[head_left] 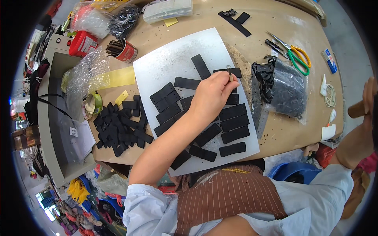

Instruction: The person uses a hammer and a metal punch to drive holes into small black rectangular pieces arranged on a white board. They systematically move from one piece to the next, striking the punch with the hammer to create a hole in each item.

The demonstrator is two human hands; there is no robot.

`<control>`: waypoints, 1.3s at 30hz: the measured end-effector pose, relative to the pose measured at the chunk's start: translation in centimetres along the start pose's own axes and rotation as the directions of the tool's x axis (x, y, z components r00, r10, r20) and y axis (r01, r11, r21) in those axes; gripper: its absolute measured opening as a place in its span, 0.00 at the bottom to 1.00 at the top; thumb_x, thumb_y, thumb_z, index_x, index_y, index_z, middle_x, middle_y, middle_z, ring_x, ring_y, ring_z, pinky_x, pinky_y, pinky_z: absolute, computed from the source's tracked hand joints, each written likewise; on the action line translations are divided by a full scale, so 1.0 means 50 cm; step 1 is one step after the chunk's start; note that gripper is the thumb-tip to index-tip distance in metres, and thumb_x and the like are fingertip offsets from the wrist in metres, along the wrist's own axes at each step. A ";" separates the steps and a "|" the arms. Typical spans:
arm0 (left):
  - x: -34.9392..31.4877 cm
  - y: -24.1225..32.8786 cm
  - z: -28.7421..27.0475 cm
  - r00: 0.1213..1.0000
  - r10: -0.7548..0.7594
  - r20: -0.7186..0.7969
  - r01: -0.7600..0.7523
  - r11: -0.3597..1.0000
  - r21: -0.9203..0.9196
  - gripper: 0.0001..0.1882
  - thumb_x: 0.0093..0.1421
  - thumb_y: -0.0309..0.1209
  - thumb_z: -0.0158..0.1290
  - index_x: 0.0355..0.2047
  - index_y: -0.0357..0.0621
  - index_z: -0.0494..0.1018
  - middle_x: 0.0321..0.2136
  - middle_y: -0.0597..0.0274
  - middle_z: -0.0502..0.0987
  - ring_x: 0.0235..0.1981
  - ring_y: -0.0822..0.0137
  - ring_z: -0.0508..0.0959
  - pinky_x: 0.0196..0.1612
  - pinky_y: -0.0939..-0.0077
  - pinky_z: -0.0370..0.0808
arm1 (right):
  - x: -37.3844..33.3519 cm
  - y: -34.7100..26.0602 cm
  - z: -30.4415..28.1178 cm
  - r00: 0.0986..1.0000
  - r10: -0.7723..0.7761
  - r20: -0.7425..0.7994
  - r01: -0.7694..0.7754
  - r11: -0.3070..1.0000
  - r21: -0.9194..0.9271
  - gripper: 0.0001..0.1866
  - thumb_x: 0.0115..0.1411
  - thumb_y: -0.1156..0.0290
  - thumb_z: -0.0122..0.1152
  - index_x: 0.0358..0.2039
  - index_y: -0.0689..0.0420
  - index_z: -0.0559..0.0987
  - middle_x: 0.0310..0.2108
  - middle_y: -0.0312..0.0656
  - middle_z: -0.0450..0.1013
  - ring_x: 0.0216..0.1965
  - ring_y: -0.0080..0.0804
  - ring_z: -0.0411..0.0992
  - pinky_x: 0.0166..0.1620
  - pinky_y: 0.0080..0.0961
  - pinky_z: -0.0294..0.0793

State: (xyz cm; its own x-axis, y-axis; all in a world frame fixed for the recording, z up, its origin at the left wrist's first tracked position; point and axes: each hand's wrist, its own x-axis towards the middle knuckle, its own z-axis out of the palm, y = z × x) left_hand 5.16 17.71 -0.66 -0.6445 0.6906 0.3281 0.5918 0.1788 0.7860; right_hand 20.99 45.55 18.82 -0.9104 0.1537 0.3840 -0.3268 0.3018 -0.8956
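My left hand [212, 92] pinches a small metal punch [230, 74] upright, its tip down at a short black strip [236, 71] near the far right part of a white board [177, 53]. Several black strips lie about this hand, some in stacked rows, such as the strips [233, 112] on the right and the strips [164, 97] on the left. Raised off the table at the far right, my right hand [369, 94] is closed round a brown wooden handle [356, 109]; the rest of that tool is hidden or out of view.
Left of the board lies a pile of black pieces [118, 129], with a tape roll [93, 105] and a red can of rods [128, 53] beyond. Right of it are a plastic bag of black parts [289, 88], scissors [297, 57] and a coiled white cord [330, 96].
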 end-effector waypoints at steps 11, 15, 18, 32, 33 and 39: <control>0.027 0.020 -0.030 0.874 -0.481 -0.069 0.365 0.744 -0.560 0.07 0.62 0.28 0.51 0.31 0.36 0.69 0.24 0.60 0.76 0.25 0.74 0.78 0.29 0.82 0.75 | -0.038 0.094 0.150 0.868 0.491 0.075 -0.454 0.846 -0.281 0.15 0.66 0.60 0.46 0.32 0.60 0.71 0.18 0.26 0.59 0.21 0.15 0.57 0.24 0.17 0.56; 0.055 0.030 -0.113 0.882 -0.442 -0.164 0.280 0.771 -0.572 0.07 0.63 0.28 0.49 0.33 0.35 0.71 0.27 0.61 0.76 0.30 0.75 0.78 0.33 0.84 0.77 | -0.043 0.152 0.167 0.893 0.425 0.147 -0.314 0.823 -0.473 0.16 0.65 0.61 0.47 0.27 0.61 0.67 0.15 0.34 0.54 0.19 0.21 0.53 0.23 0.22 0.54; 0.046 0.006 -0.105 0.885 -0.463 -0.046 0.404 0.814 -0.417 0.08 0.64 0.29 0.47 0.37 0.36 0.72 0.31 0.61 0.77 0.35 0.72 0.78 0.36 0.80 0.78 | -0.038 0.175 0.185 0.881 0.442 0.169 -0.320 0.820 -0.474 0.16 0.65 0.61 0.48 0.25 0.61 0.65 0.15 0.38 0.53 0.18 0.24 0.52 0.22 0.25 0.53; 0.019 -0.033 -0.043 0.925 -0.366 -0.098 0.337 0.913 -0.230 0.04 0.62 0.22 0.47 0.35 0.33 0.70 0.34 0.59 0.75 0.34 0.71 0.78 0.35 0.80 0.79 | -0.018 0.182 0.182 0.868 0.476 0.142 -0.398 0.838 -0.372 0.17 0.65 0.60 0.47 0.28 0.62 0.70 0.14 0.35 0.58 0.17 0.20 0.55 0.22 0.21 0.54; 0.020 -0.032 -0.044 0.926 -0.364 -0.098 0.334 0.913 -0.233 0.04 0.62 0.21 0.47 0.35 0.33 0.70 0.34 0.59 0.75 0.34 0.71 0.78 0.35 0.80 0.79 | -0.016 0.179 0.181 0.870 0.474 0.136 -0.399 0.838 -0.372 0.18 0.65 0.59 0.47 0.28 0.63 0.71 0.15 0.34 0.58 0.18 0.19 0.55 0.22 0.20 0.55; 0.016 -0.037 -0.045 0.932 -0.346 -0.111 0.316 0.922 -0.225 0.04 0.62 0.21 0.47 0.34 0.33 0.70 0.34 0.58 0.75 0.34 0.70 0.79 0.35 0.79 0.79 | 0.008 0.168 0.168 0.953 0.302 0.030 -0.266 0.878 -0.397 0.17 0.66 0.59 0.45 0.35 0.62 0.73 0.16 0.28 0.57 0.17 0.13 0.54 0.21 0.14 0.53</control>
State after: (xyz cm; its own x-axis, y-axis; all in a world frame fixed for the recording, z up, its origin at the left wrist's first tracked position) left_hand 2.47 16.36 -0.68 -0.8589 0.5038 0.0915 0.2328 0.2250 0.9461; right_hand 15.77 40.26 9.54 -0.9738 0.2093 0.0884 0.0559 0.5979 -0.7996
